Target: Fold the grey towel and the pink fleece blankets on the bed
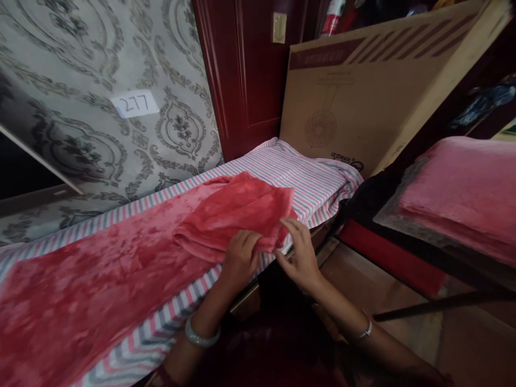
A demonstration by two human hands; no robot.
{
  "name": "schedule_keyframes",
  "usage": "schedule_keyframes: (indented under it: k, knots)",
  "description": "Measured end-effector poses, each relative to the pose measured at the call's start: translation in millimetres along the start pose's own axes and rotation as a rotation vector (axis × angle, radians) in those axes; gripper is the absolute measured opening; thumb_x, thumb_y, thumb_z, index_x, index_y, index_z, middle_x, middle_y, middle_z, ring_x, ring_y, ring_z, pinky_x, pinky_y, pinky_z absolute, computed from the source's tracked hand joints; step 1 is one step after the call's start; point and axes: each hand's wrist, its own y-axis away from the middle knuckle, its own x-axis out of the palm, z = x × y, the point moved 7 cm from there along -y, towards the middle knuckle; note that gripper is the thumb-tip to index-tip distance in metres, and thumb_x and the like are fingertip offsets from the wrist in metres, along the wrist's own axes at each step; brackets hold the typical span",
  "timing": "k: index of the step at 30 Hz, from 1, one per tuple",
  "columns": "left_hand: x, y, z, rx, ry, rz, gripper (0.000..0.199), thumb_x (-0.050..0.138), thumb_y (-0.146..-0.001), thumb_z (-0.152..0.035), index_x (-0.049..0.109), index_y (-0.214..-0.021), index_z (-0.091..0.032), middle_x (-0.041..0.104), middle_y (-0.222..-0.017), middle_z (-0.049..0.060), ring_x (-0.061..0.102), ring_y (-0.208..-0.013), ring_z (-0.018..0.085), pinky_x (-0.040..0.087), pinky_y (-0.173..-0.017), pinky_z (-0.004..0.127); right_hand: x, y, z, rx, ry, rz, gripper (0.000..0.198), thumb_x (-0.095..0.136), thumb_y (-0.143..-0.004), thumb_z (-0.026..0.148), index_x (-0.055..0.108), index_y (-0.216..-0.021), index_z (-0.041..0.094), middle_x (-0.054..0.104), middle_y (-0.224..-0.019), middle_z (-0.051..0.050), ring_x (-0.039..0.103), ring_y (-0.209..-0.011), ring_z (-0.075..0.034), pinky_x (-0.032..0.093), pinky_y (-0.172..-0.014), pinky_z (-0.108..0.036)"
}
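Observation:
A long red plush cloth [116, 269] with a mottled pattern lies lengthwise over a striped sheet. Its far right end is folded back on itself, and this folded part [242, 209] shows a plainer red side. My left hand [242, 255] is closed on the near edge of the fold, with its fingers curled over the fabric. At the fold's right corner, my right hand [300, 252] has the cloth edge between its thumb and fingers. A bracelet circles each wrist.
The striped sheet [318, 185] covers a long surface along the patterned wall [181, 118]. Behind its right end stands a large cardboard box [363, 97]. To the right, folded pink plush fabric [463, 188] rests on a dark chair. A paper marked 277 [137, 104] is on the wall.

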Motion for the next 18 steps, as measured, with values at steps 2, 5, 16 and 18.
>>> schedule_keyframes:
  k: [2, 5, 16, 18]
  knots:
    - [2, -1, -7, 0.022, -0.007, 0.014, 0.029, 0.047, -0.086, -0.007, 0.06, -0.109, -0.019, 0.067, -0.099, 0.008, 0.061, -0.093, 0.022, 0.052, -0.086, 0.038, 14, -5, 16, -0.169, 0.099, 0.175, 0.071, 0.061, -0.085, 0.022, 0.04, -0.153, 0.029, 0.056, -0.137, -0.012, 0.049, -0.13, -0.032, 0.03, -0.115, -0.059]
    - [-3, 1, -13, 0.051, -0.011, -0.006, 0.028, 0.048, -0.089, -0.009, 0.059, -0.112, -0.019, 0.068, -0.098, 0.008, 0.063, -0.092, 0.022, 0.052, -0.085, 0.038, 30, -14, 13, -0.171, 0.074, 0.324, 0.076, 0.057, -0.082, 0.016, 0.038, -0.155, 0.026, 0.066, -0.118, -0.01, 0.06, -0.109, -0.029, 0.044, -0.103, -0.054]
    - [-91, 54, 121, -0.445, -0.243, -0.205, 0.038, 0.052, -0.093, -0.04, 0.06, -0.123, -0.018, 0.067, -0.123, 0.014, 0.062, -0.118, 0.029, 0.049, -0.104, 0.05, 36, -175, -57, 0.38, -0.432, 0.211, 0.022, 0.078, -0.069, 0.033, 0.064, -0.061, 0.019, 0.056, -0.054, 0.003, 0.049, -0.051, -0.012, 0.04, -0.051, -0.025]
    - [-88, 69, 144, -0.512, -0.261, -0.129, 0.046, 0.054, -0.09, -0.043, 0.059, -0.129, -0.019, 0.064, -0.131, 0.015, 0.059, -0.124, 0.032, 0.048, -0.106, 0.053, 7, -234, -84, 0.477, -0.499, -0.055, 0.017, 0.078, -0.069, 0.024, 0.064, -0.065, 0.016, 0.058, -0.057, 0.002, 0.05, -0.051, -0.012, 0.044, -0.052, -0.025]
